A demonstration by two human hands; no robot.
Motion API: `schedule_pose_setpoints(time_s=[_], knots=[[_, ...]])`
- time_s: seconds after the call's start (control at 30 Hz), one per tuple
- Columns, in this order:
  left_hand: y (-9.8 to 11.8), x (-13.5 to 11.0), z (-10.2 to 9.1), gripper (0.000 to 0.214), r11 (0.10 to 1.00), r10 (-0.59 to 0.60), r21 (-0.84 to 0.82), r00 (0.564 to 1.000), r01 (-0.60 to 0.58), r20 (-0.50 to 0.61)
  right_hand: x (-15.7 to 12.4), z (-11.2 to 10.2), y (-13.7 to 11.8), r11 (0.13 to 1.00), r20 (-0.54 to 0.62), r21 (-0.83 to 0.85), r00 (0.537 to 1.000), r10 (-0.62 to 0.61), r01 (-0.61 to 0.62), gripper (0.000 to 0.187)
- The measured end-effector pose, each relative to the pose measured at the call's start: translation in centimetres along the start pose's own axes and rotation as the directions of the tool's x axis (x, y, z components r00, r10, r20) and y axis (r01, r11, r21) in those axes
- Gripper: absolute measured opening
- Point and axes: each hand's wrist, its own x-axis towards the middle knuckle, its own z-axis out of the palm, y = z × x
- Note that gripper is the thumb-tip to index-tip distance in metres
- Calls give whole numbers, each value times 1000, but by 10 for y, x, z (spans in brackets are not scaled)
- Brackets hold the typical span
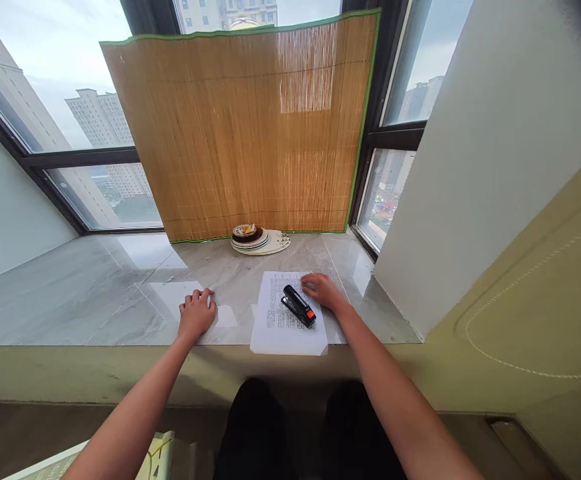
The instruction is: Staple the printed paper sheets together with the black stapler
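A black stapler with an orange-red patch at its near end lies slantwise on printed white sheets. The papers overhang the front edge of the window sill a little. My right hand rests at their upper right, fingers loosely bent and apart, beside the stapler and not gripping it. Further left, my left hand lies palm down on the sill, its fingers slightly curled and spread, with nothing seen in it.
Behind the papers, a small stack of round pieces and plates sits on the marble-look sill. A bamboo mat with green edging leans against the window. A pale plastic basket stands at the lower left. A beaded cord hangs at right.
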Motion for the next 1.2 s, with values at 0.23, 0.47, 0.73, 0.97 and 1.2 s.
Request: schedule_pose_setpoints(time_s=[0.23,0.47,0.73,0.97,1.2], knots=[[-1,0,0,39,1000,7,4,1000,-7,-8,0,12,5,996,129,-84,991,23,-12,62],[-2,-1,4,37,998,7,-56,999,-9,-33,1,16,3,997,104,-64,993,59,-53,46],[-1,-8,-1,32,979,95,-176,993,-106,-69,-3,-7,-1,946,-340,93,883,324,-312,32],[86,-17,4,33,768,518,-386,850,-511,-94,-29,-19,-21,910,-413,262,814,407,-322,49],[134,-39,7,44,689,596,-482,801,-541,-48,-65,-10,-57,958,-151,285,987,63,-17,44]])
